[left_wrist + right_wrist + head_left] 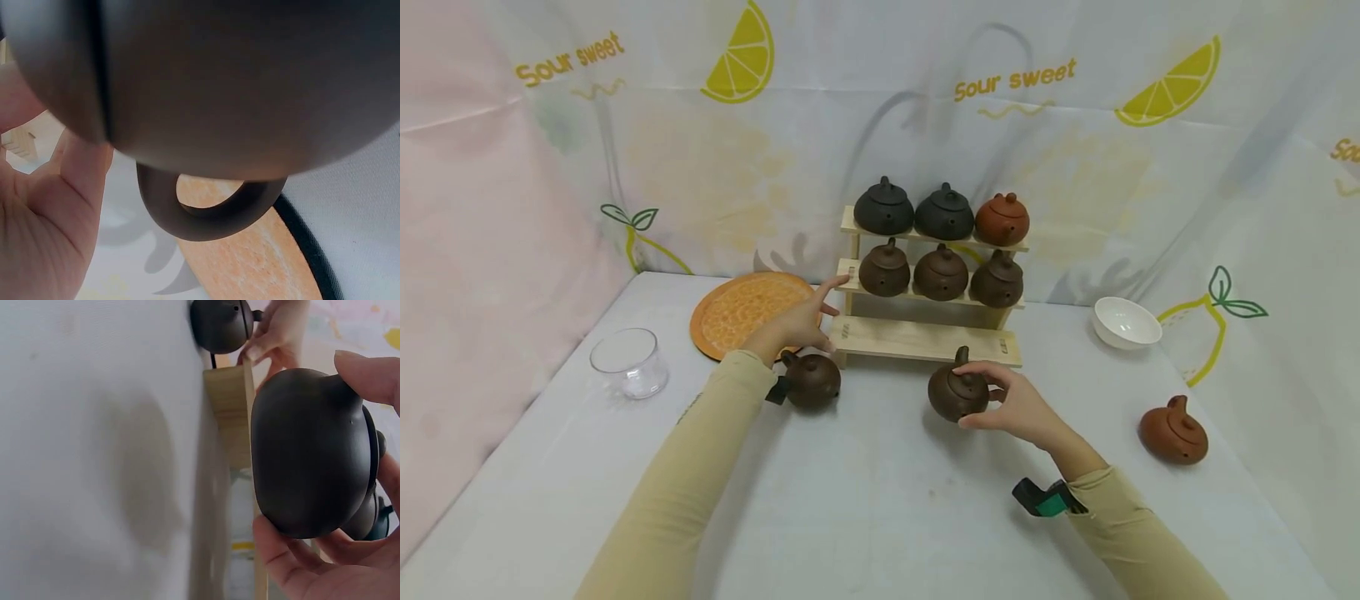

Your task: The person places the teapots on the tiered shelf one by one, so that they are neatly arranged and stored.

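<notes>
My right hand (1018,408) grips a dark brown teapot (953,398) between thumb and fingers. In the right wrist view that teapot (312,456) hangs above the table, its shadow falling on the cloth. At the left end of the wooden three-tier rack (917,340) is my left hand (797,325), fingers spread around the rack's end; whether all of them touch it is hard to tell. Under the left wrist stands another brown teapot (815,383), whose body (237,112) and loop handle fill much of the left wrist view.
The rack's upper tiers bear several teapots: black ones (883,210), a red-brown one (1002,221) and brown ones (942,275). Leftward are a round orange mat (730,312) and a glass bowl (643,375). A white bowl (1126,325) and a red-brown teapot (1172,433) stand at right.
</notes>
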`<state>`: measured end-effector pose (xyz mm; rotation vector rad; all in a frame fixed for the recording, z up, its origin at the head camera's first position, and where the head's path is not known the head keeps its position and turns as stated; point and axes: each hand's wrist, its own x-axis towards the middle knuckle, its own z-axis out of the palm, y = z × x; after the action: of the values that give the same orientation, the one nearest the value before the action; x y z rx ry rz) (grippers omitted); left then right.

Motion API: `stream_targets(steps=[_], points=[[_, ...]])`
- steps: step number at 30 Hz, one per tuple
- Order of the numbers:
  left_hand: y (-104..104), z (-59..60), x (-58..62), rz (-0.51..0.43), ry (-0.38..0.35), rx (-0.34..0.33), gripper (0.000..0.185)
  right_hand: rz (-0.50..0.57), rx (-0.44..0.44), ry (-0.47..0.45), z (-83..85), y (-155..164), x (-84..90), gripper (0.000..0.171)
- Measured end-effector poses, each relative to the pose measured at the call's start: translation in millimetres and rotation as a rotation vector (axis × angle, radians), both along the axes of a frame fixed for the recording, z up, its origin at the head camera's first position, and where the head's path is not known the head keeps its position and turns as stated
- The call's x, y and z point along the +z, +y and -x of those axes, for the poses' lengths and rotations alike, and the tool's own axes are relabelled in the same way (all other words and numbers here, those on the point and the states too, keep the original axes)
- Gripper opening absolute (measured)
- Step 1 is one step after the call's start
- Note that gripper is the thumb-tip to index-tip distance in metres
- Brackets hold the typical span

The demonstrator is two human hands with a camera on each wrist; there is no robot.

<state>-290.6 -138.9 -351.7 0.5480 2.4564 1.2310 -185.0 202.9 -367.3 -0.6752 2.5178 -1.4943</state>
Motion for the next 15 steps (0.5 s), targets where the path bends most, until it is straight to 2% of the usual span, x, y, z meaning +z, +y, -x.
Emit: stream_targets(steps=[3, 7, 10, 15], points=[[-1, -1.4, 1.0, -0.021, 0.014, -0.022, 0.112, 0.010, 0.014, 0.010, 5.7, -9, 2.7, 0.058], [-1, -1.1, 1.2, -0.027, 0.011, -0.020, 0.111, 0.021, 0.033, 0.009, 14.4, -22, 6.1, 0.058], [0, 0.7, 0.3, -0.017, -0.003, -0.006, 0.112, -0.005, 0.038, 0.009, 21.4, -32, 9.8, 0.058], [-1, 1.9, -0.8, -0.015, 0.011, -0.022, 0.112, -0.052, 0.042, -0.019, 34.8, -48, 14.5, 0.060]])
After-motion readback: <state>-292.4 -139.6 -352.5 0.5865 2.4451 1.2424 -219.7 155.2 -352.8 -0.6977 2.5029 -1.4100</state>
